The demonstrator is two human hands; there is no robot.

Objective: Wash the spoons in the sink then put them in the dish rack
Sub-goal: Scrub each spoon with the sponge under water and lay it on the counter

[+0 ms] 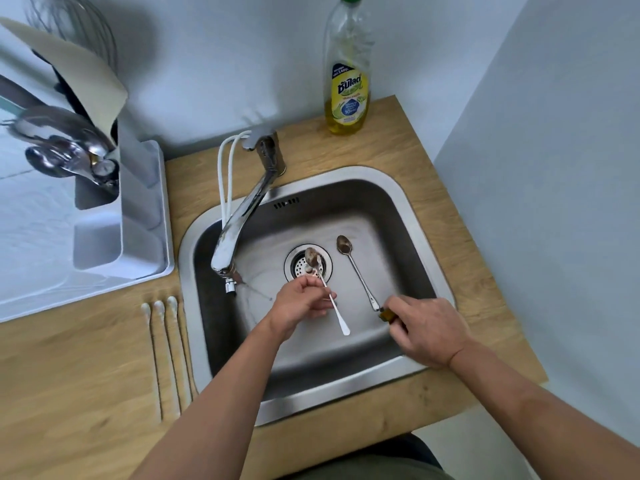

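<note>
A light wooden surface [398, 143] with visible grain runs along a plain pale blue-grey wall [214, 64] and ends at the right against a second wall [554, 168] of the same colour, forming a corner. Soft, even light falls on the walls, and faint shadows lie on the back wall at the upper left. At the right the surface has a cut edge, below which a strip of pale floor [485, 445] shows.
</note>
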